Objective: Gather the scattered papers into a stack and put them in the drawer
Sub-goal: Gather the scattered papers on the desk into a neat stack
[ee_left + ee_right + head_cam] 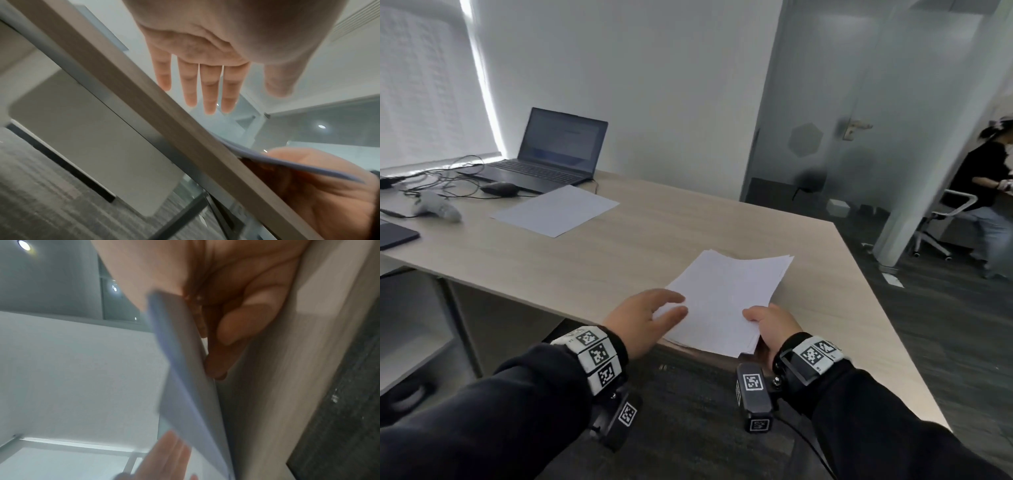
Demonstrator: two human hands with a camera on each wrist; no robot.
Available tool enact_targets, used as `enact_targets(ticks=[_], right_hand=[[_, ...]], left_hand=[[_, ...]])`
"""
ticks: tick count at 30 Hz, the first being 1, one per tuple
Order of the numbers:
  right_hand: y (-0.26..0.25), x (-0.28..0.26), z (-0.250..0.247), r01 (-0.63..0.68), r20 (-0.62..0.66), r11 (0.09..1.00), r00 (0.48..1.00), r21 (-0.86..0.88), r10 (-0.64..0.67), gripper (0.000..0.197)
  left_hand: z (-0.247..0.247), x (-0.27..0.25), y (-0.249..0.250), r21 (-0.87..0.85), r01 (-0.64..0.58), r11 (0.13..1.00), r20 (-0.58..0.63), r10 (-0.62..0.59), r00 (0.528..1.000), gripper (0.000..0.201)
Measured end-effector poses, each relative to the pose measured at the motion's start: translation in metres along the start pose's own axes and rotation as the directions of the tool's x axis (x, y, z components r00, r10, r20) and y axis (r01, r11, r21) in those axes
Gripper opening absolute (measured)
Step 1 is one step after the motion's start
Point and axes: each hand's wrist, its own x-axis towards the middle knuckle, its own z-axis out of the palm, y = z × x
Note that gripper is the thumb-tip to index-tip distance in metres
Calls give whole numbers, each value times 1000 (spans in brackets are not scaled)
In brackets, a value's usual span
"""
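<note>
A stack of white papers (726, 298) lies at the near edge of the wooden desk (619, 253), its near end overhanging the edge. My right hand (765, 325) pinches the stack's near right corner, thumb on top and fingers (230, 331) underneath the papers (185, 369). My left hand (650, 313) hovers over the stack's near left corner with fingers (209, 91) straight and spread, holding nothing. The stack's edge (287, 162) shows against the desk edge (144, 97). Another sheet or thin stack (556, 210) lies farther back on the desk. No drawer is in view.
An open laptop (551, 154), a mouse (498, 188), cables, a grey controller (436, 207) and a dark tablet (395, 234) occupy the desk's far left. A white cabinet (410, 329) stands left below. A person (986, 185) and an office chair (941, 222) are beyond the glass partition on the right.
</note>
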Motion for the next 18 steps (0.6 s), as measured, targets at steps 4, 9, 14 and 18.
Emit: enact_targets(ticks=[4, 9, 14, 18], right_hand=[[-8, -1, 51, -12, 11, 995, 1000, 96, 11, 16], [-18, 10, 115, -37, 51, 982, 998, 187, 27, 16], [-24, 31, 164, -42, 50, 972, 998, 232, 32, 17], [-27, 50, 183, -29, 32, 966, 999, 257, 21, 28]], left_hand=[[-43, -3, -59, 72, 145, 987, -154, -133, 979, 38], [-98, -7, -111, 136, 345, 929, -192, -317, 929, 41], [-148, 19, -131, 298, 486, 822, -125, -471, 873, 38], [-169, 58, -143, 358, 522, 774, -60, -539, 840, 35]])
